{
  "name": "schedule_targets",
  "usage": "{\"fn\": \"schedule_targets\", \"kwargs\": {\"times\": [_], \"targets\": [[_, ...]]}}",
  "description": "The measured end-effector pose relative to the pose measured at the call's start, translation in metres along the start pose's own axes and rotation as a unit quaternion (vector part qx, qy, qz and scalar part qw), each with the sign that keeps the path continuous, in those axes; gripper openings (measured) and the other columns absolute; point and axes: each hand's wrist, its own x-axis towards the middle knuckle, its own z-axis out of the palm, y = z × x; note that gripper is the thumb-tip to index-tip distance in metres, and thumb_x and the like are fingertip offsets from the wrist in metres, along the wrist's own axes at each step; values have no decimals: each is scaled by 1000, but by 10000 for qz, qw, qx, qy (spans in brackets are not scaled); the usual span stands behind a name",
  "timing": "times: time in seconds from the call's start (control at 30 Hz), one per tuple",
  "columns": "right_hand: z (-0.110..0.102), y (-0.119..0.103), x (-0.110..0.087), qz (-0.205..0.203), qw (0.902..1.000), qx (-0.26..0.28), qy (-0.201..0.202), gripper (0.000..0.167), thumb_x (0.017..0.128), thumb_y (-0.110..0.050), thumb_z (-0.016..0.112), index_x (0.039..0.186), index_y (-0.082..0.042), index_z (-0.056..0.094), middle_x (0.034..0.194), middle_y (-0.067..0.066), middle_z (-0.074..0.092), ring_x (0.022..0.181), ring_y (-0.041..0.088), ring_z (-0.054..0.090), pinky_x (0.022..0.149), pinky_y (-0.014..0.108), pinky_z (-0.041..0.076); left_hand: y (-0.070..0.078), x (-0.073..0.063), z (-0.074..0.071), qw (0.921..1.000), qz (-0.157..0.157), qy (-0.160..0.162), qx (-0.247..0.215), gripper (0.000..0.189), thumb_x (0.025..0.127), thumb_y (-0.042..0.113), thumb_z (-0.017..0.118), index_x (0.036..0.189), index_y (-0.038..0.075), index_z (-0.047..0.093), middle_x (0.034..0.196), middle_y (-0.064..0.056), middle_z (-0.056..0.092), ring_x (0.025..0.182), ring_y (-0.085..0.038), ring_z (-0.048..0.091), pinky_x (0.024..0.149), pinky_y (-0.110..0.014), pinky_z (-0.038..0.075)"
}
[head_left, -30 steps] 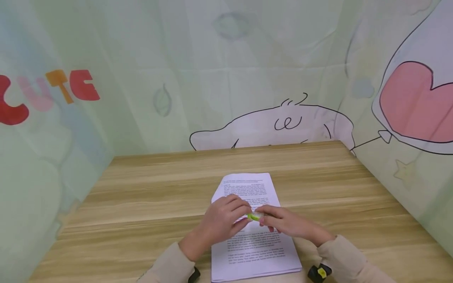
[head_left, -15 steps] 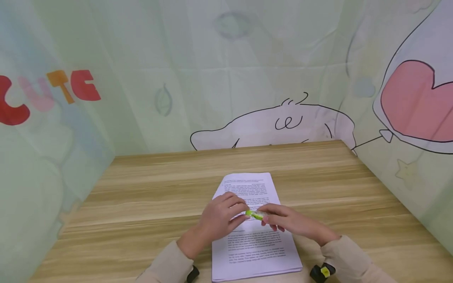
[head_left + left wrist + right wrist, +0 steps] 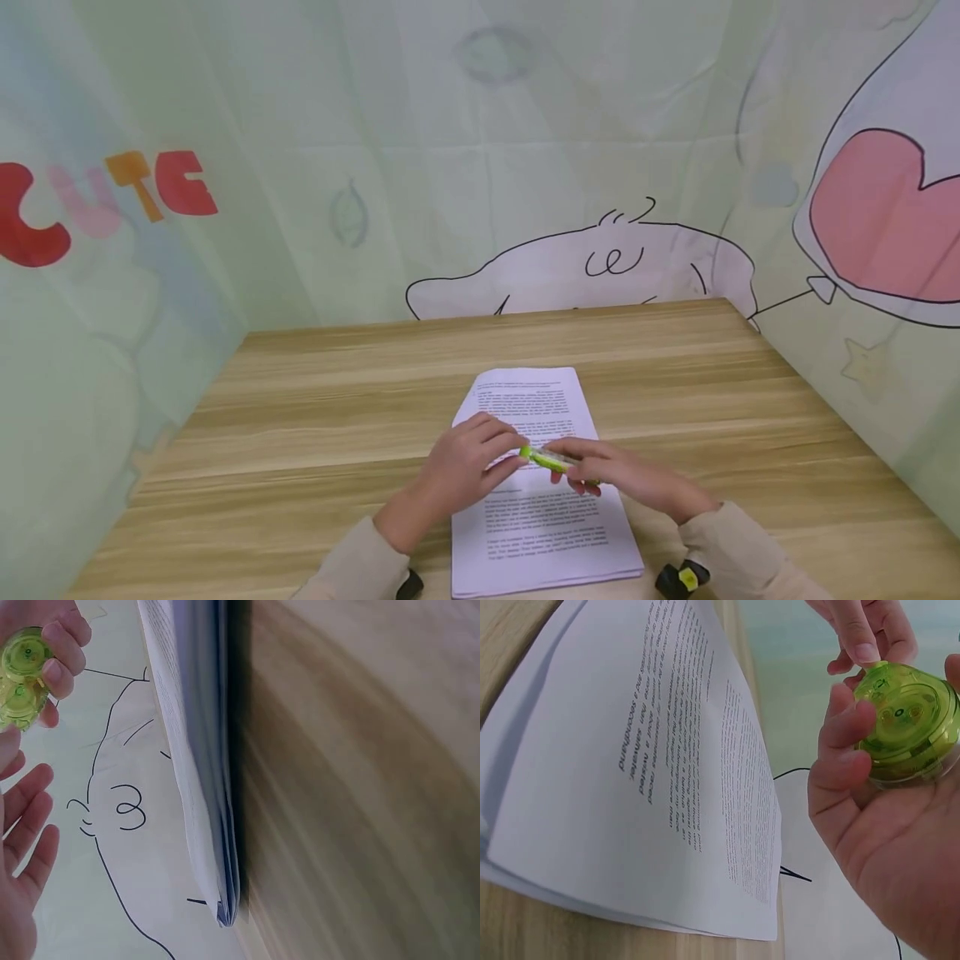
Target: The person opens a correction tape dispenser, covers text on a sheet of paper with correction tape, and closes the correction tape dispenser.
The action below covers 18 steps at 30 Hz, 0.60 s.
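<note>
Nearest, at the sleeve ends: right hand (image 3: 622, 479) curled round a translucent lime-green round plastic tape dispenser (image 3: 542, 456), thumb and fingers wrapped about its disc-shaped body. Met just to that hand's left by the left hand (image 3: 461, 471), its fingertips (image 3: 862, 649) pinching the small nub at the dispenser's top, the remaining fingers loose and spread in the left wrist view. Held clear of everything below, between the two hands, touching nothing else.

Judged an early stage: dispenser picked up and being readied at its tip, not yet lowered. Left to do, by the look of it: freeing the tip and bringing it down to the sheet.

Directly under both hands, lay a stapled-looking stack of white printed paper sheets (image 3: 540, 533), flat on the pale wood-grain tabletop (image 3: 315, 417). No mark of tape made out on the text.

Beyond the fingertips, hung a pale green cartoon-printed fabric backdrop (image 3: 480, 167).
</note>
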Motion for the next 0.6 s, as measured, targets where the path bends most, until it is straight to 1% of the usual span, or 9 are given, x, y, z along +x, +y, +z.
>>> {"fn": "schedule_targets", "kwargs": {"times": [0.13, 0.27, 0.4, 0.53, 0.6], "targets": [[-2, 2, 1, 89, 9999, 115, -88, 46, 88, -20, 40, 134, -14, 43, 110, 19, 53, 79, 14, 46, 66, 23, 39, -1, -1, 1, 10000, -59, 13, -31, 16, 83, 31, 67, 94, 20, 69, 91, 9, 67, 88, -6, 59, 79, -18, 48], [-2, 4, 1, 52, 9998, 118, -179, 48, 89, -20, 41, 137, -12, 39, 114, 16, 53, 87, 18, 51, 69, 25, 41, -1, -2, 2, 10000, 6, 63, -2, 16, 86, 31, 64, 95, 19, 68, 91, 8, 66, 87, -7, 59, 78, -18, 49], [-2, 4, -1, 5, 9998, 66, -194, 51, 89, -19, 43, 139, -10, 37, 116, 12, 54, 92, 22, 54, 72, 26, 42, -1, -3, 2, 10000, 21, 37, 59, 16, 86, 31, 63, 96, 19, 66, 92, 8, 66, 87, -7, 59, 78, -18, 48], [-3, 3, -2, 83, 9998, -174, -85, 53, 87, -20, 46, 139, -13, 37, 114, 11, 56, 95, 23, 56, 78, 29, 41, 1, -3, 0, 9996, -187, -145, 134, 26, 85, 33, 64, 105, 17, 65, 98, 7, 66, 91, -8, 59, 81, -21, 48], [-5, 2, -2, 101, 9993, -348, 23, 53, 87, -22, 48, 138, -13, 38, 111, 12, 58, 96, 22, 57, 81, 32, 40, 4, -3, -3, 9982, -439, -360, 206, 33, 85, 35, 64, 112, 16, 63, 102, 6, 66, 95, -9, 59, 84, -23, 48]]}}
